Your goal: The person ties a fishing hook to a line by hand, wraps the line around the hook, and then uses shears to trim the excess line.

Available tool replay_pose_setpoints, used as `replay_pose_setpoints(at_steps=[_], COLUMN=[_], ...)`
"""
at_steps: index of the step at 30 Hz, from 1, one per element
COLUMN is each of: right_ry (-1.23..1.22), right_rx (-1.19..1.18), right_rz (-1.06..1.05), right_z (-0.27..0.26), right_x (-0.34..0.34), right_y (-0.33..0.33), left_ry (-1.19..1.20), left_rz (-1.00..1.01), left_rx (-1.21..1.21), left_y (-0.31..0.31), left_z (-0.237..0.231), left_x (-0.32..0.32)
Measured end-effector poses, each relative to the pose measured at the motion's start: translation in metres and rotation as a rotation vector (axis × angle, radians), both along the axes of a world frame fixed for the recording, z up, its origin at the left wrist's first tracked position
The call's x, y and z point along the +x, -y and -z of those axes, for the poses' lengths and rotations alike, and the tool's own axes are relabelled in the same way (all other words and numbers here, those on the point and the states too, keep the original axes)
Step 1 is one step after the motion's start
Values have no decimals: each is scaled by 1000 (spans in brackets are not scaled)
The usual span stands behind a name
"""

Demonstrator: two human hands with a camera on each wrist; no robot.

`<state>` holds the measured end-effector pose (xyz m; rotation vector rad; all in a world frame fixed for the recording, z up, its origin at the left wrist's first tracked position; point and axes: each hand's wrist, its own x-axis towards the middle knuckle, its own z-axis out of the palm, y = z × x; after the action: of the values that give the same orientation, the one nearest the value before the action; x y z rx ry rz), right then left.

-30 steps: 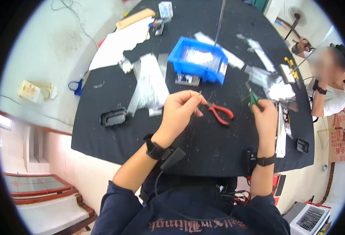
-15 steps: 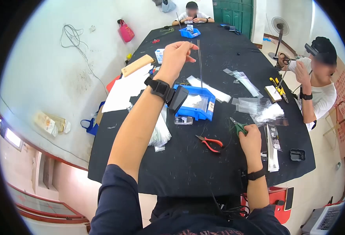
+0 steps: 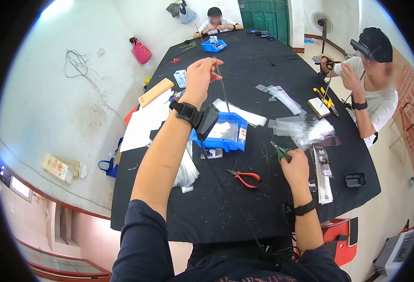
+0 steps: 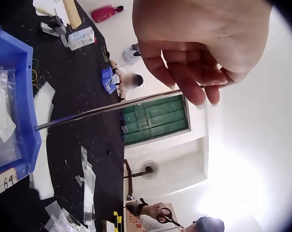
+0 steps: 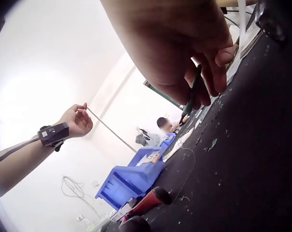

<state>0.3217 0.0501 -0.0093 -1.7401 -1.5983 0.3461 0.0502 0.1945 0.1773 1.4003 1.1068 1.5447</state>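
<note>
Clear plastic bags lie in the open blue plastic bin. Above its far rim, a thin grey rod slants up to the left hand. Left of the bin spread flat white sheets; just behind sits a long white strip; right, clear plastic strips. Before it lie red-handled metal pliers; right-front, green-handled scissors in the right hand.

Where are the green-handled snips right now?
In the head view, the green-handled snips are held in the right hand over the black table, right of the red-handled pliers and blue bin.
</note>
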Motion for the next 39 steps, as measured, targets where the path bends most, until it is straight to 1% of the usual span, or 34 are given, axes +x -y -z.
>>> replay_pose_setpoints(at_steps=[2, 4, 11, 16, 28, 30, 31, 33, 34, 35, 36, 37, 39], right_ry=[-4, -6, -9, -17, -7, 155, 157, 325, 329, 380, 434, 440, 344], right_rx=[6, 14, 9, 14, 16, -68, -66, -75, -74, -79, -83, -81, -22], right_rz=[2, 3, -1, 2, -17, -11, -13, 42, 38, 52, 64, 57, 109], right_z=[0, 0, 1, -1, 5, 9, 10, 11, 10, 9, 8, 7, 5], right_x=[0, -1, 1, 1, 2, 1, 0, -1, -1, 0, 1, 2, 3], right_y=[0, 1, -1, 0, 2, 2, 3, 3, 2, 1, 0, -1, -4], left_ry=[-11, 24, 11, 21, 88, 82, 77, 52, 24, 28, -28, -83, -63], left_rz=[1, 38, 43, 6, 45, 54, 63, 65, 71, 66, 73, 79, 98], left_rx=[-7, 36, 37, 26, 89, 87, 86, 92, 97, 98, 93, 87, 92], left_y=[-2, -1, -1, -3, -4, -3, -2, 0, 2, 4, 8, 11, 13], left_z=[1, 1, 2, 5, 5, 3, 3, 1, 0, 1, 4, 7, 14], left_x=[-1, 1, 4, 2, 4, 4, 4, 1, -1, -1, -3, -4, -9])
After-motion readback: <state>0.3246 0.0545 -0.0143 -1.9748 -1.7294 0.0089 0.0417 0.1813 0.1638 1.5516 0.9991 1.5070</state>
